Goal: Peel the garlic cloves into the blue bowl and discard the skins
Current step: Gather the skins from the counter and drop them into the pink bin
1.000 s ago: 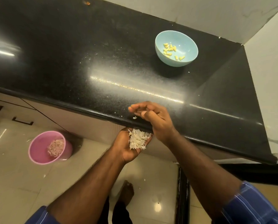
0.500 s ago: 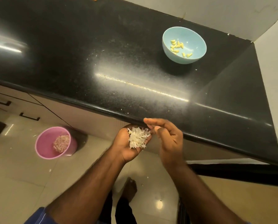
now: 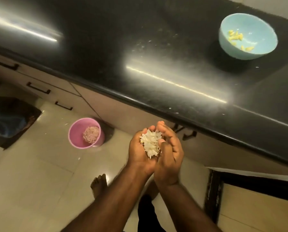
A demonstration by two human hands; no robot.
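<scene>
A heap of white garlic skins (image 3: 150, 144) lies cupped between my two hands, held out over the floor below the counter edge. My left hand (image 3: 138, 151) cradles the heap from the left with curled fingers. My right hand (image 3: 170, 152) closes in from the right, its thumb against the skins. The blue bowl (image 3: 247, 36) stands on the black counter (image 3: 106, 47) at the far right and holds several peeled yellow cloves (image 3: 237, 37). On the floor to the left of my hands sits a pink bin (image 3: 86, 133) with a mound of skins inside.
A few skin flakes lie scattered on the counter and the beige floor tiles. Cabinet drawers with dark handles (image 3: 38, 87) run under the counter. My bare foot (image 3: 98, 184) is on the floor below my arms. A dark mat (image 3: 11, 119) lies at the left.
My right hand has left the counter edge and joined my left under the skins. Both hands have come down and away from the counter, and the view has swung left toward the pink bin.
</scene>
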